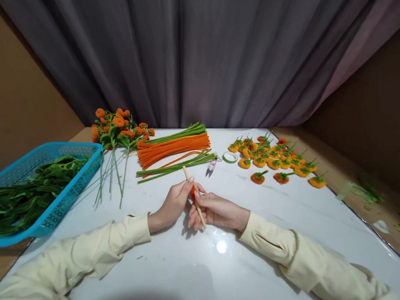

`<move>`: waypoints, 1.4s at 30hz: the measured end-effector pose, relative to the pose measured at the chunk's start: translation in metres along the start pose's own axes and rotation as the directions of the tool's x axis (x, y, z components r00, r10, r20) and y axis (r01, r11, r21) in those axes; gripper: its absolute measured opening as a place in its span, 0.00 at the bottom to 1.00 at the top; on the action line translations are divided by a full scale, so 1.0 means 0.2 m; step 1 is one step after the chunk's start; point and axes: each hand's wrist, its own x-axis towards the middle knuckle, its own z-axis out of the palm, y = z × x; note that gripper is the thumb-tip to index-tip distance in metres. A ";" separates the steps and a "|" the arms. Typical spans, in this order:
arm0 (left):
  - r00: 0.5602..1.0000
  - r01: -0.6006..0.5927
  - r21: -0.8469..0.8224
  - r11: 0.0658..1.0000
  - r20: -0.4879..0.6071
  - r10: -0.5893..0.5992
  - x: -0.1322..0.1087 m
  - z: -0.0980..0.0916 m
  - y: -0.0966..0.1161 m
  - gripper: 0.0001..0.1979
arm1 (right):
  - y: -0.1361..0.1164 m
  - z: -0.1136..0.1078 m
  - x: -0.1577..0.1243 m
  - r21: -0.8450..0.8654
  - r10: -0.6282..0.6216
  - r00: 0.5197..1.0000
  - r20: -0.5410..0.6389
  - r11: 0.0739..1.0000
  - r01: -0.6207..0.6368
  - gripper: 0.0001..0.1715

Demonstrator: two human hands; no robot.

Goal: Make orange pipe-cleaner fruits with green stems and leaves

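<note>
Dark curtain [177, 51] hanging behind white table [156, 275]. Wooden stick [202, 218] tilted above table's middle. Left hand [172, 205]: thumb and fingers pinched on stick's upper part. Right hand [224, 209]: thumb and fingers holding it lower down. Orange material [192, 192] at stick between thumbs; whether wrapped round, cannot tell. Beyond: orange stems [174, 146], green stems [161, 172], snips [211, 167], tape roll [229, 157]. Blue basket [94, 158] of leaves [35, 193] left; flower heads [274, 164] right.

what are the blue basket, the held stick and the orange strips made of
Blue basket: probably plastic with a slight sheen, its walls patterned with regular holes. Stick: likely wood or bamboo, pale tan and smooth-looking. Orange strips: seemingly fuzzy fibre, matte and soft-edged; any wire core is hidden.
</note>
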 end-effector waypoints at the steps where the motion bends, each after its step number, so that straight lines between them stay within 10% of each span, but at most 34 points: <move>1: 1.000 0.007 -0.005 1.000 0.008 -0.007 0.00 0.00 0.00 0.22 | 0.01 -0.01 0.00 0.002 -0.020 1.000 0.003 1.000 0.020 0.28; 13: 0.984 0.146 -0.100 0.984 0.117 -0.134 -0.01 0.01 0.01 0.26 | 0.03 0.00 0.02 -0.010 -0.198 0.980 -0.012 0.980 0.198 0.19; 42: 0.988 0.137 -0.052 0.989 0.077 -0.132 0.01 0.00 0.01 0.26 | 0.00 0.00 0.00 -0.027 -0.133 0.990 -0.047 0.991 0.132 0.21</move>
